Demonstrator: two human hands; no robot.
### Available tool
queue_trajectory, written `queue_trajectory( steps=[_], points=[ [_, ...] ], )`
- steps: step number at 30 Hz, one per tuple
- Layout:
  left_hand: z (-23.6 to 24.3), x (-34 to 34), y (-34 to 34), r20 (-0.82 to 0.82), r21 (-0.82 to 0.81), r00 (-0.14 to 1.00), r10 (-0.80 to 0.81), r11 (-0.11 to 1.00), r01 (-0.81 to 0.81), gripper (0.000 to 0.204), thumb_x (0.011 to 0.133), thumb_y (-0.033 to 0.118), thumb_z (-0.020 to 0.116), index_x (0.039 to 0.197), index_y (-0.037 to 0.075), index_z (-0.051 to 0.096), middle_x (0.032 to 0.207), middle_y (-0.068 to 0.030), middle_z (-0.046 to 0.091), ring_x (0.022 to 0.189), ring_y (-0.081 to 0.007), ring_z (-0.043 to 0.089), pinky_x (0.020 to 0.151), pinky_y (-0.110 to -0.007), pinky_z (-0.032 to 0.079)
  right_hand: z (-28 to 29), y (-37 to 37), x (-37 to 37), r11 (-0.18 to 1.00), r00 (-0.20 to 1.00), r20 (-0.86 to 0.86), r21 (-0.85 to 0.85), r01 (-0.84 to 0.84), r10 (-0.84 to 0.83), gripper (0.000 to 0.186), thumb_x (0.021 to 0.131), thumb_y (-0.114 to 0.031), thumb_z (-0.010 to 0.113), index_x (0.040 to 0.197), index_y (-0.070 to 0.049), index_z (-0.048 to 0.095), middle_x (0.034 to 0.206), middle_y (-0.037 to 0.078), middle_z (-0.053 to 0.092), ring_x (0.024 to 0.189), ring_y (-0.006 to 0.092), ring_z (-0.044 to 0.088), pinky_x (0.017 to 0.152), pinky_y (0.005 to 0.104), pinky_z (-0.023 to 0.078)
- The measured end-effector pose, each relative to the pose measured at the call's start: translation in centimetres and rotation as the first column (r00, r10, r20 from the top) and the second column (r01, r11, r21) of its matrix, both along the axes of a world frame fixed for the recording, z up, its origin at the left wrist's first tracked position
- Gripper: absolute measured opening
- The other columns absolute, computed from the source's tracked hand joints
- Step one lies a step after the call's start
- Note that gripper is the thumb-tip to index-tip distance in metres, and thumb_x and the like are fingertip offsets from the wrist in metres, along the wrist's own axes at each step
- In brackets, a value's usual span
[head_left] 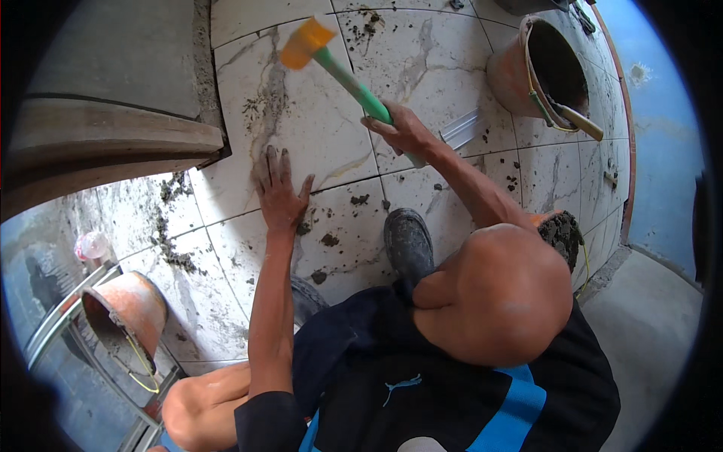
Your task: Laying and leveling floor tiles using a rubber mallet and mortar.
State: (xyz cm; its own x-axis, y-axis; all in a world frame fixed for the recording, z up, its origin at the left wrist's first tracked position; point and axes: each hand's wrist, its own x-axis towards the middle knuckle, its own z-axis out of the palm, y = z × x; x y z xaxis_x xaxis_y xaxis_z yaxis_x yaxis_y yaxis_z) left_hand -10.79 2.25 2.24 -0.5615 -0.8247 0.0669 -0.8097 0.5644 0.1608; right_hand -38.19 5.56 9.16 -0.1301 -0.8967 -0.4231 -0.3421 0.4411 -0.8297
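Mallet with blurred orange head, handle partly hidden in clenched right hand, near empty left hand spread on tile.

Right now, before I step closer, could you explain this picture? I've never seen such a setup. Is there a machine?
No machine works here: it's a person, bare-handed. One wide camera, worn on the head, looks down, so straight edges bend near the rim.

The right grip holds a mallet by its green handle; its orange-yellow head is blurred. The left grip rests on the pale, veined tile floor, fingers spread. Dark crumbly lumps are scattered there. One bucket is at upper right, another bucket at lower left.
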Motion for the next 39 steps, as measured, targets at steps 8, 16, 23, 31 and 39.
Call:
queue_trajectory(
  steps=[8,16,23,31,39],
  points=[
    [-0.5,-0.7,-1.0,-0.095,-0.027,0.995,0.024,0.999,-0.027,0.054,0.087,0.041,0.044,0.130,0.008,0.040,0.141,-0.0108,0.027,0.129,-0.0268,0.025,0.106,-0.045,0.018,2.9,-0.5,-6.6,0.980,0.923,-0.341,-0.022,-0.200,0.181,0.030,0.080,-0.023,0.061,0.097,0.000,0.054,0.062,0.006,0.054,0.046,0.0134,0.052,0.040,0.0284,0.046],
    [-0.3,-1.1,-2.6,-0.038,-0.112,0.999,-0.022,0.994,0.017,0.052,0.087,0.038,0.045,0.128,0.008,0.043,0.140,-0.0115,0.030,0.129,-0.0264,0.026,0.107,-0.043,0.017,2.6,0.4,-6.0,0.985,0.877,-0.460,0.155,-0.074,0.138,0.022,0.073,-0.014,0.063,0.092,-0.002,0.061,0.067,0.014,0.062,0.055,0.0194,0.060,0.053,0.0377,0.049],
    [-0.4,-0.7,-2.3,0.010,-0.058,0.999,-0.040,0.998,0.040,0.051,0.086,0.035,0.045,0.129,0.007,0.042,0.141,-0.0116,0.028,0.130,-0.0259,0.023,0.107,-0.044,0.015,2.1,2.5,-7.2,0.923,0.674,-0.681,0.009,-0.384,0.287,0.016,0.073,-0.014,0.059,0.087,-0.007,0.057,0.066,0.016,0.060,0.060,0.0337,0.059,0.057,0.0444,0.046],
    [-0.3,-0.5,-2.4,0.008,-0.050,0.997,-0.071,0.996,0.072,0.052,0.085,0.034,0.045,0.129,0.007,0.040,0.140,-0.0127,0.028,0.130,-0.0280,0.023,0.107,-0.045,0.016,2.0,2.6,-6.7,0.924,0.616,-0.716,0.108,-0.367,0.329,0.020,0.073,-0.016,0.062,0.088,-0.005,0.059,0.063,0.016,0.059,0.057,0.0324,0.059,0.054,0.0429,0.047],
    [-0.2,-0.4,-2.4,0.019,-0.054,0.997,-0.073,0.996,0.074,0.052,0.084,0.034,0.047,0.128,0.007,0.042,0.139,-0.0130,0.030,0.128,-0.0278,0.026,0.106,-0.044,0.017,0.8,1.8,-7.3,0.936,0.634,-0.694,0.186,-0.300,0.341,0.016,0.073,-0.009,0.057,0.089,-0.006,0.060,0.065,0.017,0.061,0.057,0.0322,0.060,0.054,0.0417,0.047]
  ],
)
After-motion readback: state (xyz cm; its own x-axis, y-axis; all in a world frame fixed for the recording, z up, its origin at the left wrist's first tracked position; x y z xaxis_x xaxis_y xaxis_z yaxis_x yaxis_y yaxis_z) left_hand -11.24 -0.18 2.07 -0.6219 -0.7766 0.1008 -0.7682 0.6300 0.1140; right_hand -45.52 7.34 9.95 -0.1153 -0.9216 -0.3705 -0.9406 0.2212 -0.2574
